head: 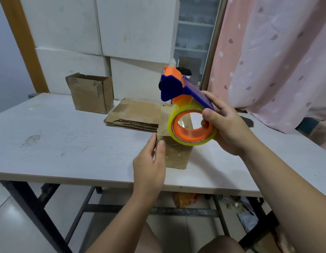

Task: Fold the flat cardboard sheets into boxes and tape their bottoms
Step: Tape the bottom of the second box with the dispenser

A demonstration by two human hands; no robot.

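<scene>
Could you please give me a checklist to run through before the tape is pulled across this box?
1. Dispenser held securely: ok. The right hand grips the tape dispenser, fingers curled round its handle and roll.
2. Box steadied: ok. The left hand presses straight fingers against the left side of the box.
3. Box seated flat on the table: ok.
4. Tape end stuck down: cannot tell. Clear film seems to reach the box's near face.
5. Bottom flaps closed flat: cannot tell; the roll hides them.
6. Room beyond the box: cannot tell. The stack of flat sheets lies just behind it.
</scene>
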